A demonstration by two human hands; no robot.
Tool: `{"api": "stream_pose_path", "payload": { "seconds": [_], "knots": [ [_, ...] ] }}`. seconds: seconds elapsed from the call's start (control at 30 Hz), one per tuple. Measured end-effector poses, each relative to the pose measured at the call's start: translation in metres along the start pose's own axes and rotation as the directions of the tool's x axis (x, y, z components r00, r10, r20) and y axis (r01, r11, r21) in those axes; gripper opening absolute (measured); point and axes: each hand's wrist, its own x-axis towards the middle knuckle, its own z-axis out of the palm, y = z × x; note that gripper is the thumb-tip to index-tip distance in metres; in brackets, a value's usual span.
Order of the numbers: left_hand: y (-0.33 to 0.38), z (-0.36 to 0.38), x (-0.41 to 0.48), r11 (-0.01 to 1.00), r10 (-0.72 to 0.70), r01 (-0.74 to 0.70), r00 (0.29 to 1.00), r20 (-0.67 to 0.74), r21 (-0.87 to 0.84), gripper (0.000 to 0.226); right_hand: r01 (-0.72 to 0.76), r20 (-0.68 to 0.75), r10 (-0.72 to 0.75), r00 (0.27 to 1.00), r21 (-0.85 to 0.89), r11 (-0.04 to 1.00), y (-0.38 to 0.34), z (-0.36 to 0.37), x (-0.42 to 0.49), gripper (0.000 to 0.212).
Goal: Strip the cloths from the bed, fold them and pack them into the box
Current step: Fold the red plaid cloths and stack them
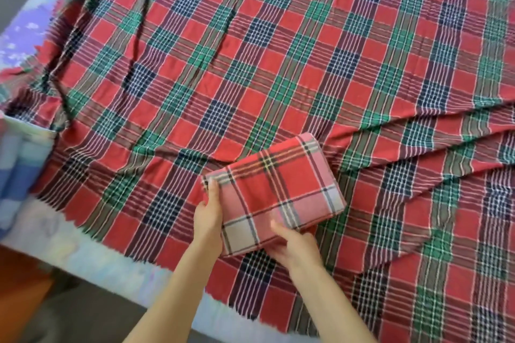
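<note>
Item: folded plaid cloth (278, 189), a compact red and white rectangle over the near part of the bed (83, 256); resting or lifted, cannot tell. Grip of left hand (207, 214): holding its left edge, thumb on top. Grip of right hand (295, 248): holding its near edge, thumb on top. Beneath: spread plaid cloth (250, 64), wrinkled, covering the bed. Far left: blurred blue striped fabric (14, 170).
</note>
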Motion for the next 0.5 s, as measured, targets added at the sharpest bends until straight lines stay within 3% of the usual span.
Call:
{"api": "stream_pose_path", "payload": {
  "seconds": [0.1,0.2,0.23,0.3,0.4,0.5],
  "knots": [
    [-0.008,0.003,0.006,0.999,0.026,-0.023,0.997,-0.077,0.043,0.082,0.195,-0.064,-0.191,0.98,0.057,0.979,-0.042,-0.006,0.002,0.046],
    [-0.018,0.001,0.017,0.999,-0.019,0.022,0.993,-0.116,0.027,0.083,0.283,-0.136,-0.276,0.952,0.042,0.958,-0.073,-0.001,0.008,0.079],
    [-0.02,0.002,0.019,1.0,-0.028,0.03,0.992,-0.122,0.01,0.08,0.303,-0.156,-0.294,0.943,0.039,0.952,-0.078,0.0,0.009,0.08],
    [-0.021,0.004,0.014,0.999,-0.029,0.024,0.992,-0.121,-0.04,0.074,0.341,-0.204,-0.325,0.923,0.048,0.939,-0.082,0.0,0.007,0.062],
    [-0.017,-0.003,-0.002,0.998,0.052,-0.058,0.987,-0.151,-0.039,0.073,0.394,-0.222,-0.377,0.899,0.035,0.918,-0.083,-0.002,-0.013,0.054],
    [-0.004,-0.026,-0.023,0.989,0.135,-0.144,0.976,-0.169,-0.042,0.074,0.415,-0.153,-0.408,0.9,0.017,0.909,-0.078,-0.006,-0.049,0.038]
  ]
}}
